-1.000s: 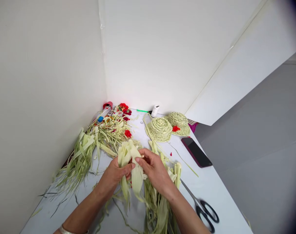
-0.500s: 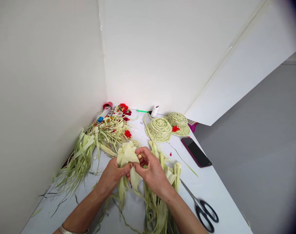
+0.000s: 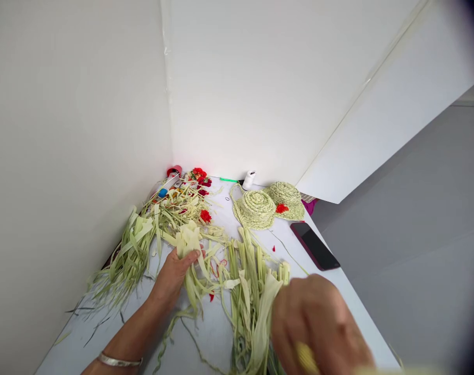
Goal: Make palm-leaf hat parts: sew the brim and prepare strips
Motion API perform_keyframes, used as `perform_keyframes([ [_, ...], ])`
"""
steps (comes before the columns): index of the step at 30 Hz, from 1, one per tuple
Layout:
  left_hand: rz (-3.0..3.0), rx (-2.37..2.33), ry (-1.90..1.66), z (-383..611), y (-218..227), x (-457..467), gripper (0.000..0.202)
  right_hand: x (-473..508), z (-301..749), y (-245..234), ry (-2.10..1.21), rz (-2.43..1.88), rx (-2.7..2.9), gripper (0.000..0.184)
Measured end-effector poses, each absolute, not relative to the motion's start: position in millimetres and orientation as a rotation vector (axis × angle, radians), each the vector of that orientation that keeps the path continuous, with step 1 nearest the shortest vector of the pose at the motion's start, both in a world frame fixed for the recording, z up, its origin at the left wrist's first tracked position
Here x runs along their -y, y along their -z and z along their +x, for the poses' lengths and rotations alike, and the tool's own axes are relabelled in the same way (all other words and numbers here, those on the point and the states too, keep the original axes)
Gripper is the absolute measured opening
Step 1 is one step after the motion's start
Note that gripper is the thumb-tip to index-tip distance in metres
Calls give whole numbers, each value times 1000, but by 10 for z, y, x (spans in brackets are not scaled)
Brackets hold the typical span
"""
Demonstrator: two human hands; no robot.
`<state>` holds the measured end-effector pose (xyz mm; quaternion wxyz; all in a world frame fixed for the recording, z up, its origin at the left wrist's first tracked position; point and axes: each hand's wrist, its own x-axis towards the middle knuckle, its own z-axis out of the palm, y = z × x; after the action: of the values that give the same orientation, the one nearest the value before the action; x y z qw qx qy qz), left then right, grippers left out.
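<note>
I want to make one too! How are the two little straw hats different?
The back hat wears a red flower; the front hat shows none. The front hat has a loose braid curling off its brim; the back hat does not. Both are pale green, woven and crown up.

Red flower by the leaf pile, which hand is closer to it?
Left. The left hand, gripping pale leaf strips, sits just short of the red flower; the right hand is blurred, far right, close to the camera.
</note>
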<state>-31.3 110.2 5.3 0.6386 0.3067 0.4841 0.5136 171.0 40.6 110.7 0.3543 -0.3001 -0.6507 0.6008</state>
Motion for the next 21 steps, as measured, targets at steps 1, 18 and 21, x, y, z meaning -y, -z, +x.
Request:
perform_keyframes([
  [1,697,-1068,-1151,-298,-65,-1085,29,-484,1678,-1076,-1552,-767,1660,56],
  [18,850,-904,-1080,-241,-169,-1018,33,-1026,1382,-457,-1345,-1106,1483,26],
  [21,942,-988,-1175,-216,-166,-1003,42,-982,1340,-468,-1205,-1175,1597,31],
])
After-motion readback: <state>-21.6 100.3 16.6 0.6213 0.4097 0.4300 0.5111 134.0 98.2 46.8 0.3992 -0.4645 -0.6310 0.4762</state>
